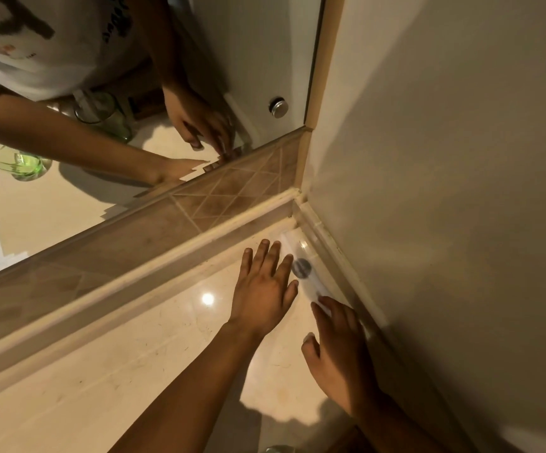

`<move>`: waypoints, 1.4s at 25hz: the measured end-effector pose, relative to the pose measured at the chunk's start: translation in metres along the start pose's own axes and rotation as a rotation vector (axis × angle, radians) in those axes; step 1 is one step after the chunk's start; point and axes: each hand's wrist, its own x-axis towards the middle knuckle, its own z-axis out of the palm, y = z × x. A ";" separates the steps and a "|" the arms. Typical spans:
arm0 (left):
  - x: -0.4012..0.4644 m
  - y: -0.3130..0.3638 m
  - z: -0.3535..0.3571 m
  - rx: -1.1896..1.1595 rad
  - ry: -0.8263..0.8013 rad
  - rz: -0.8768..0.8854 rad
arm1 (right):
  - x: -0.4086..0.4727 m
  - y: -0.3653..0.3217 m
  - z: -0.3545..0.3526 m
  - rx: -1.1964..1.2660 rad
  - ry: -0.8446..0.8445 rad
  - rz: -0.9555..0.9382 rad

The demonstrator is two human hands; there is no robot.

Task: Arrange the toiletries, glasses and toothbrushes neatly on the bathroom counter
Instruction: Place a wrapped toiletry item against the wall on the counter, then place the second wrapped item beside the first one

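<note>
Nearest us, our right hand [340, 344] rests on the cream marble counter [101, 387], fingertips [322, 305] pressing the near end of one clear plastic-wrapped toiletry packet [302, 268], blurred, lying along the side-wall ledge [333, 256]. Our left hand [265, 289] lies flat, fingers spread, touching the packet's left edge. Beyond: brown tile backsplash [232, 188], then the mirror [265, 60]. In it we count two green glasses [26, 165], one metal mirror stud [278, 107], and both hands reflected.

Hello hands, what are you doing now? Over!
Left hand open, flat beside the packet. Right hand touching its near end. Packet in the counter corner. Nothing in the way.
</note>
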 end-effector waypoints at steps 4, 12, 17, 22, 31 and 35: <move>0.009 -0.001 0.001 0.013 -0.042 0.015 | 0.006 -0.001 0.003 -0.037 0.009 0.040; 0.021 -0.001 -0.001 -0.005 -0.082 0.014 | 0.011 0.000 0.005 -0.051 0.025 0.053; 0.015 0.000 -0.002 -0.043 -0.088 -0.006 | 0.009 -0.002 -0.001 -0.002 0.035 0.070; -0.025 0.010 -0.034 -0.184 -0.035 -0.079 | -0.009 -0.004 -0.023 0.101 0.044 0.064; -0.188 0.057 -0.104 -0.466 0.391 -0.544 | -0.107 0.012 -0.056 0.370 -0.145 -0.095; -0.298 0.100 -0.090 -0.536 0.426 -0.692 | -0.161 0.021 -0.051 0.355 -0.220 -0.133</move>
